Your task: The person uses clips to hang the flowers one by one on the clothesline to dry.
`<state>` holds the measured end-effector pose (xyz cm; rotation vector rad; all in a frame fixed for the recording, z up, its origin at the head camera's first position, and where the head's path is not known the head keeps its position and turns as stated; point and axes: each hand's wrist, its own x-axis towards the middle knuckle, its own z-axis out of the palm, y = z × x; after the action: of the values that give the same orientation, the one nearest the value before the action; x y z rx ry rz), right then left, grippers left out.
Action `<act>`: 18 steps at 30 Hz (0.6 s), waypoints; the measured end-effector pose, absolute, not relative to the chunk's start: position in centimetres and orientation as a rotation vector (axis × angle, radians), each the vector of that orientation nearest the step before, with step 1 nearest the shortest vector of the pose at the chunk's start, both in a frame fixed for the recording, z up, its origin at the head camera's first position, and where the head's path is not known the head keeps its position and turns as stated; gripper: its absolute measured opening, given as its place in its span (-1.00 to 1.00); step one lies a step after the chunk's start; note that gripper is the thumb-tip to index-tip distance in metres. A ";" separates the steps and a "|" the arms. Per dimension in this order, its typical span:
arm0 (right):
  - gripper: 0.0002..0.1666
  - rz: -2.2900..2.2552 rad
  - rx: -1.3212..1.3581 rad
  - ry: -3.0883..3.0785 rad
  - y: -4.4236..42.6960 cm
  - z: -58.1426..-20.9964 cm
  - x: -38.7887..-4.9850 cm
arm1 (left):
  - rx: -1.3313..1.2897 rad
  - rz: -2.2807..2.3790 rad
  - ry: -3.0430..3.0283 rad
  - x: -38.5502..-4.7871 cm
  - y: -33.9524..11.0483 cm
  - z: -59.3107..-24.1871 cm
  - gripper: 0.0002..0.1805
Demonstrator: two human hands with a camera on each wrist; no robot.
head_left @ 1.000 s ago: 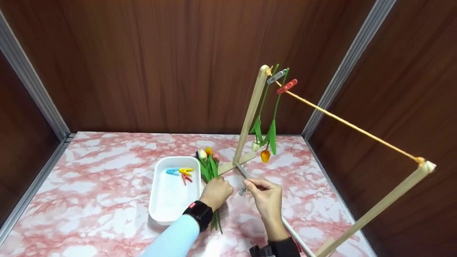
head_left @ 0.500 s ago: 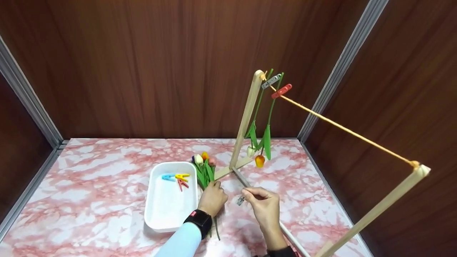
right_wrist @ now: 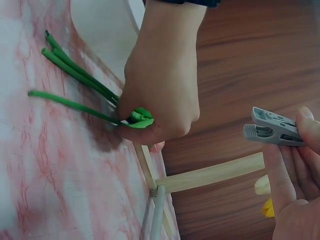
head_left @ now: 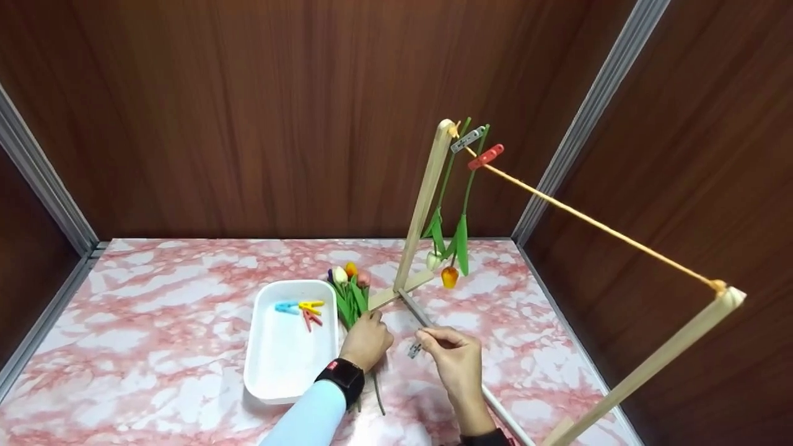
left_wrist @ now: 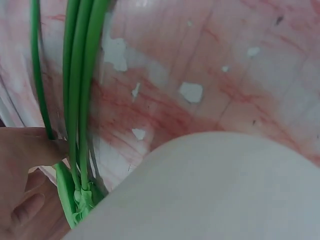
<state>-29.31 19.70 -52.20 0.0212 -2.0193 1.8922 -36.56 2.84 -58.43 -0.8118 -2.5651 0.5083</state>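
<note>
Left hand (head_left: 367,342) pinches tulip stem (left_wrist: 38,75), other stems (left_wrist: 79,90) beside — right hand (head_left: 460,365) pinches grey clothespin (right_wrist: 274,127) by end

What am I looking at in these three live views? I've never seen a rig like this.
There is no robot: a person is working with two bare hands. The widest view comes from a camera on the head; each other view comes from a camera on one wrist.

On the marbled table sits a white tray containing a blue clip, yellow clip and red clip. Beside it lies a bunch of tulips. A cord runs between wooden posts, with a white tulip and an orange tulip clipped on it, heads down.

The left hand grips at the bunch's stems; how many is unclear. The right hand holds a gray clip.
</note>
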 end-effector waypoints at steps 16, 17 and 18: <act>-0.89 1.776 0.081 -1.919 20.5 -50.1 -28.6 | -0.710 -0.284 -2.320 -37.2 1.0 -54.9 -0.85; -0.89 1.775 0.094 -1.909 20.5 -50.1 -28.6 | -0.690 -0.354 -2.309 -37.1 0.8 -54.5 -0.86; -0.90 1.773 0.104 -1.900 20.6 -50.0 -28.6 | -0.668 -0.424 -2.294 -36.9 0.7 -54.1 -0.86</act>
<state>-28.63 20.58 -50.01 0.1043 -1.8999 1.7735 -36.93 0.67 -54.12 -0.6681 -2.2940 -0.4237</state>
